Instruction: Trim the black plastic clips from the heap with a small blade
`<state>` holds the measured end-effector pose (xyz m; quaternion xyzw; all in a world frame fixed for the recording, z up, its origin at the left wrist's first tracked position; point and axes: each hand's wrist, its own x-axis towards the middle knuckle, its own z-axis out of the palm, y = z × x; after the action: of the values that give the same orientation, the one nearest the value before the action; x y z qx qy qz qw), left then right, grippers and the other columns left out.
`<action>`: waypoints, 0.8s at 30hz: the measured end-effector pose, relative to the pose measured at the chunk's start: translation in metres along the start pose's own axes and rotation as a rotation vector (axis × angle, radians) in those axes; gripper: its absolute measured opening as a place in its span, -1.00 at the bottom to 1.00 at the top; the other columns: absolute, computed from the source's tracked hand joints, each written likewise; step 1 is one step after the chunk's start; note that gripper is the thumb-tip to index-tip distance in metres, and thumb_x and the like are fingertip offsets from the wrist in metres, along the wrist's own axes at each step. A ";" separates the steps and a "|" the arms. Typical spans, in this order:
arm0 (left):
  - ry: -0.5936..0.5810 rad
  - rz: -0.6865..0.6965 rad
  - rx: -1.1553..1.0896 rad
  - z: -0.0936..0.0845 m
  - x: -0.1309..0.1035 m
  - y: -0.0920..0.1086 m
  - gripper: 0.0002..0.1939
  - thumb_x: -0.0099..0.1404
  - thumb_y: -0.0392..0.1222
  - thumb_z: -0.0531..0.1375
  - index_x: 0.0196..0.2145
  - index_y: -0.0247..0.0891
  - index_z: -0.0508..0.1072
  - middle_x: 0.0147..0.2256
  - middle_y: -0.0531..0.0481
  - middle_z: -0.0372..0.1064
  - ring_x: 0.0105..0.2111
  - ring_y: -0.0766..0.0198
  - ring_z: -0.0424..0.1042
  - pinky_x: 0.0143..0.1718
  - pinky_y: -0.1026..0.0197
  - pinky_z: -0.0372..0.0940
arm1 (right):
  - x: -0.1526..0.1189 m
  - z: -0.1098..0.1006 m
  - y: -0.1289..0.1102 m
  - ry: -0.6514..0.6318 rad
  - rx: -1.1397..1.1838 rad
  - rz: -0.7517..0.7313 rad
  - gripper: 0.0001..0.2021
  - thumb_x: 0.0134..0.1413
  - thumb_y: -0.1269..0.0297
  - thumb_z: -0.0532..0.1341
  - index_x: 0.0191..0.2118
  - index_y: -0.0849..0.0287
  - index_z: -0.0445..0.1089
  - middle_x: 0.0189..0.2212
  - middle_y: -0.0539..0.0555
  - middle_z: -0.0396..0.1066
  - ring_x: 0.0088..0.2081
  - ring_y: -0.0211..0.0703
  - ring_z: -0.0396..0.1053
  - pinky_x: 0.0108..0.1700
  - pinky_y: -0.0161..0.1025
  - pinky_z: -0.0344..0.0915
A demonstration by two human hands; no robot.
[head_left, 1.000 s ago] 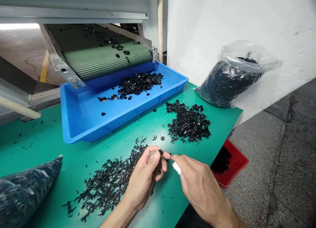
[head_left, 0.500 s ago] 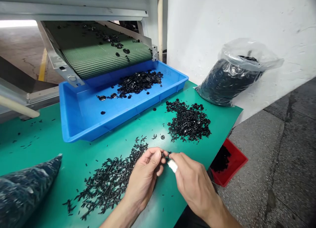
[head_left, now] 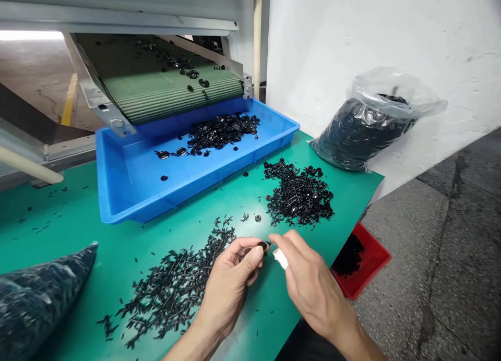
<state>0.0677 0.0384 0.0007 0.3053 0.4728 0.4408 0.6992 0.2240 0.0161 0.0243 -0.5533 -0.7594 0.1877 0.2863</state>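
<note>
Green tabletop (head_left: 78, 204) ran beneath the blue tray (head_left: 191, 190). Conveyor belt (head_left: 156, 97), scattered with black parts, sloped down to the tray's back side; a heap of black parts (head_left: 221, 131) lay inside the tray. Clear bag (head_left: 362, 134), filled with dark pieces, leaned right of the tray; dark sack (head_left: 43, 298) lay in front of its left end. Pile of branched pieces (head_left: 168, 288) was spread in front of the tray; compact pile (head_left: 299, 194) sat off its right front corner. Red bin (head_left: 371, 272), farther right of the tray, stood below table level.

Left hand (head_left: 230, 283), in front of the tray: thumb and forefinger clamped on a small black part (head_left: 262, 244). Right hand (head_left: 313, 283), just right of that part, wore a white wrap (head_left: 281, 259); whether its fingertips pinched anything could not be told.
</note>
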 end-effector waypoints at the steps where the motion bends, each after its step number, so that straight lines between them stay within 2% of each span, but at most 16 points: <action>1: 0.005 0.007 0.000 0.000 0.000 0.000 -0.79 0.17 -0.08 0.37 -0.29 -0.25 0.55 -0.52 0.10 0.30 -0.55 0.42 0.10 -0.58 0.36 0.01 | -0.003 0.001 -0.001 0.012 -0.063 -0.010 -0.55 0.14 0.60 -0.08 0.08 0.28 0.32 -0.25 0.17 0.40 -0.29 -0.04 0.41 -0.29 -0.13 0.35; 6: 0.029 0.034 0.005 0.001 -0.001 -0.002 -0.77 0.15 -0.08 0.39 -0.27 -0.23 0.54 -0.52 0.12 0.30 -0.55 0.42 0.12 -0.56 0.36 0.04 | -0.013 0.012 -0.006 0.106 -0.186 -0.053 -0.66 0.24 0.57 -0.08 -0.01 0.25 0.33 -0.35 0.13 0.44 -0.33 0.00 0.43 -0.32 -0.12 0.33; 10: 0.036 0.014 0.017 0.000 -0.003 -0.003 -0.66 0.12 -0.07 0.40 -0.16 -0.23 0.55 -0.51 0.11 0.32 -0.56 0.41 0.14 -0.54 0.34 0.06 | -0.011 0.016 -0.009 0.091 -0.221 -0.029 -0.69 0.24 0.58 -0.07 -0.05 0.23 0.33 -0.34 0.12 0.42 -0.31 0.01 0.40 -0.29 -0.10 0.32; 16: 0.042 0.032 0.024 0.000 -0.003 -0.005 -0.74 0.13 -0.08 0.39 -0.25 -0.25 0.56 -0.51 0.10 0.31 -0.57 0.42 0.15 -0.55 0.34 0.05 | -0.009 0.015 -0.011 0.054 -0.218 -0.005 -0.67 0.22 0.60 -0.06 -0.03 0.25 0.33 -0.33 0.14 0.41 -0.30 0.00 0.41 -0.28 -0.11 0.32; 21: 0.053 0.033 0.000 0.001 -0.004 -0.005 -0.76 0.15 -0.07 0.38 -0.27 -0.26 0.55 -0.51 0.11 0.30 -0.57 0.43 0.14 -0.55 0.35 0.05 | -0.011 0.014 -0.009 0.028 -0.237 0.005 -0.63 0.23 0.58 0.00 0.07 0.17 0.31 -0.35 0.08 0.40 -0.37 -0.09 0.42 -0.34 -0.20 0.27; 24: 0.053 0.032 0.012 0.002 -0.004 -0.005 -0.76 0.16 -0.07 0.38 -0.27 -0.25 0.55 -0.51 0.12 0.30 -0.58 0.44 0.14 -0.56 0.35 0.04 | -0.011 0.014 -0.010 0.036 -0.267 0.009 -0.67 0.24 0.56 0.01 0.04 0.16 0.32 -0.36 0.07 0.41 -0.36 -0.10 0.40 -0.35 -0.22 0.23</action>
<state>0.0705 0.0327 -0.0008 0.3054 0.4888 0.4570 0.6775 0.2103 0.0029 0.0167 -0.5932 -0.7698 0.0763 0.2229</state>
